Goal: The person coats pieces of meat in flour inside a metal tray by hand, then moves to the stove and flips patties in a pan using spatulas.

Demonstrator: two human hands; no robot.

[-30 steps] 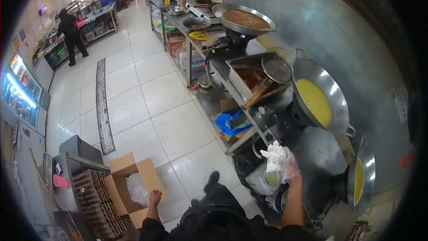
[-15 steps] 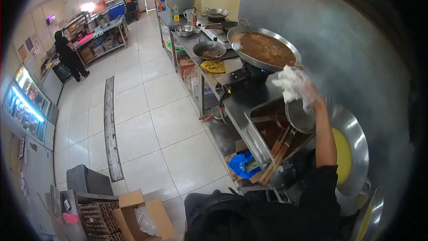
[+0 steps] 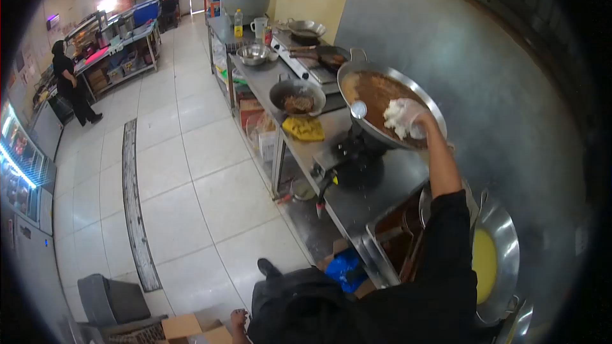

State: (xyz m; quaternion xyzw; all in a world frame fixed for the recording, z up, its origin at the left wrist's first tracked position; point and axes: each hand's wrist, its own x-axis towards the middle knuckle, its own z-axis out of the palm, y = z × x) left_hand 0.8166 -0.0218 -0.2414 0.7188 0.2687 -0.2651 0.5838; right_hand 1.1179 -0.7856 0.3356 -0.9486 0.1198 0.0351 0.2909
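My right hand (image 3: 417, 123), in what looks like a clear plastic glove, is closed on a white lumpy bundle (image 3: 400, 118). I hold it over the large wok (image 3: 438, 109), which is full of brown, frothy liquid (image 3: 376, 86). Whether the bundle touches the liquid I cannot tell. A small round shiny metal piece (image 3: 359, 109) shows at the wok's near rim. Low beside my body, my left hand (image 3: 239, 318) has its fingers curled in, with nothing seen in them. Below my right arm is another wok (image 3: 508, 242) with yellow liquid.
A smaller pan (image 3: 275, 97) with brown food and a yellow cloth (image 3: 303, 129) lie along the steel counter (image 3: 376, 185). A metal bowl (image 3: 254, 55) stands farther back. Cardboard boxes (image 3: 182, 327) are at my lower left. A person (image 3: 69, 83) stands across the room.
My right hand has carried the white bundle forward from beside the big wok to over its liquid. My body has moved toward that wok. My left hand has come into view.
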